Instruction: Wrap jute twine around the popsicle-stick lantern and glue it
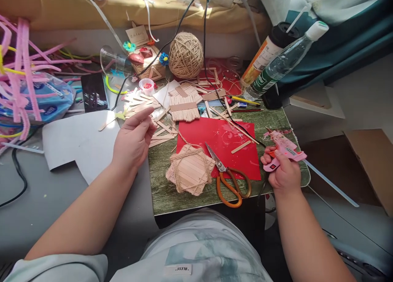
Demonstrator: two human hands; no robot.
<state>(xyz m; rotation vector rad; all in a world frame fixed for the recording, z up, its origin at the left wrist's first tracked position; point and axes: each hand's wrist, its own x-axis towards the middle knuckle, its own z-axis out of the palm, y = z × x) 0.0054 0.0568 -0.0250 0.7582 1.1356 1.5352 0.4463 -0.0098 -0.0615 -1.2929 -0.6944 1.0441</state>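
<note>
My right hand [284,173] is closed round the grip of a pink hot glue gun [284,149] at the right edge of a small green table [162,192]. My left hand [133,138] hovers above the table's left side with fingers loosely curled and pinched; what they hold, if anything, is too small to see. Between the hands lies a stacked square of wooden sticks wrapped with twine [190,169]. Orange-handled scissors [229,175] rest beside it, blades on a red sheet [221,143].
Loose wooden sticks and a stick panel [184,106] crowd the table's far side. Behind them sit a twine ball [186,55], a small basket [147,61], bottles [276,67] and black cables. Pink pipe cleaners [18,73] pile up at left; grey card [76,138] lies under my left arm.
</note>
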